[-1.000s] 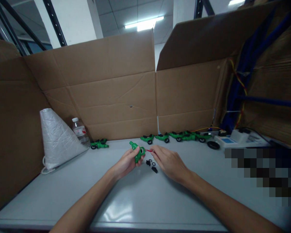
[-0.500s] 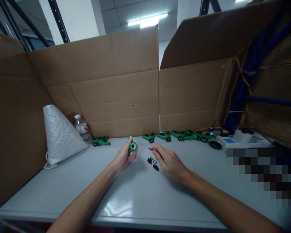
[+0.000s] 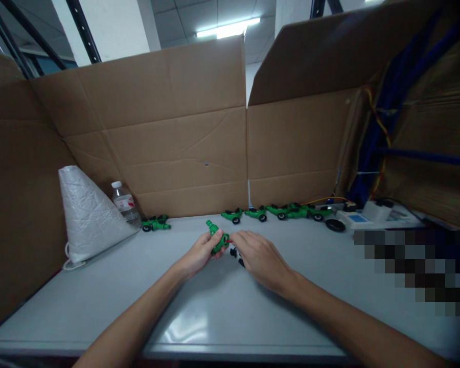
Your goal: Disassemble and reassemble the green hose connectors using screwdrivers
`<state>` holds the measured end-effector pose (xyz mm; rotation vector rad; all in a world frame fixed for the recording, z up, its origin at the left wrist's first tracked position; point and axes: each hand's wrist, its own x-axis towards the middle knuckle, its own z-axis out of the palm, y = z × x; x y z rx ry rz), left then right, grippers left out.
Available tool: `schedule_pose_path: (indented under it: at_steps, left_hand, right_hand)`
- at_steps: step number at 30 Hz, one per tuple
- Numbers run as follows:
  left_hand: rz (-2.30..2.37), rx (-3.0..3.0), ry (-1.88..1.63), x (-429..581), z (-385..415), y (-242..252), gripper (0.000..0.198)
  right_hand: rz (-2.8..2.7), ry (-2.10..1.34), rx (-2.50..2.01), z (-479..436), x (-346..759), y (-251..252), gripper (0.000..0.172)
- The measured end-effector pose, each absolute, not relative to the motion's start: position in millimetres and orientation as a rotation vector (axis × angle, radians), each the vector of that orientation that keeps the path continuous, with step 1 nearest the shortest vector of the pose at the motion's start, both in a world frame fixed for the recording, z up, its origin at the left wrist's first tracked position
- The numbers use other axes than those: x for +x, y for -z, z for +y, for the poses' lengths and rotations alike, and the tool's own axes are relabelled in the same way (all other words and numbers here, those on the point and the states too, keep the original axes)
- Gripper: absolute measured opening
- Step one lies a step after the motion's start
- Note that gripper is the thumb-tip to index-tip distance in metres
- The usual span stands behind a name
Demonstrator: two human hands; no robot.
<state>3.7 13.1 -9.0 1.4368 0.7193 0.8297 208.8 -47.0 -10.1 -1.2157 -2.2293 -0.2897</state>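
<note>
My left hand (image 3: 199, 257) is closed around a green plastic toy part (image 3: 212, 227), holding it just above the table. The part has a narrow stepped end pointing up and away, and a round opening on its right side. My right hand (image 3: 263, 261) pinches a small red piece (image 3: 230, 240) whose tip meets that opening. Fingers hide most of the red piece, so its kind cannot be made out. Under the right fingers lie small black parts (image 3: 233, 252), partly covered by the hand.
Green toy vehicles (image 3: 279, 211) with black wheels line the table's back edge, another (image 3: 155, 224) standing at the left. A silvery bag (image 3: 90, 220) and a water bottle (image 3: 124, 203) are back left. A black ring (image 3: 335, 225) lies near a white power strip (image 3: 391, 220). Cardboard walls (image 3: 184, 153) enclose the table.
My left hand has turned the green part so its narrow end shows. My right hand has moved left, bringing the red piece from apart to the opening.
</note>
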Motion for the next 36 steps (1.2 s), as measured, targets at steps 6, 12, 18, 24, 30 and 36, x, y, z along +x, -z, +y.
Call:
schedule_pose_path:
  at_steps: [6, 12, 18, 24, 30, 36]
  left_hand:
    - [0.77, 1.444, -0.702, 3.1, 9.9, 8.6, 0.059]
    - [0.813, 1.493, -0.748, 8.3, 5.2, 6.5, 0.058]
    - [0.775, 1.456, -0.693, 9.5, -0.1, -0.8, 0.057]
    - [0.802, 1.469, -0.617, 7.8, -1.2, -2.7, 0.058]
    - [0.824, 1.534, -0.586, 5.6, 1.5, 1.3, 0.058]
    - [0.8, 1.472, -0.586, 7.5, 2.2, 3.8, 0.057]
  right_hand:
    - [-2.23, 0.191, -1.29, -54.6, 205.1, 5.5, 0.03]
    - [-2.183, 0.165, -1.333, -53.2, 206.1, 7.1, 0.032]
    - [-2.166, 0.132, -1.23, -50.3, 209.1, 10.0, 0.038]
    - [-2.152, 0.033, -1.165, -44.1, 211.1, 15.0, 0.038]
    - [-2.134, -0.103, -1.058, -32.1, 216.5, 22.3, 0.045]
    - [-2.127, -0.224, -0.942, -26.5, 214.9, 24.4, 0.05]
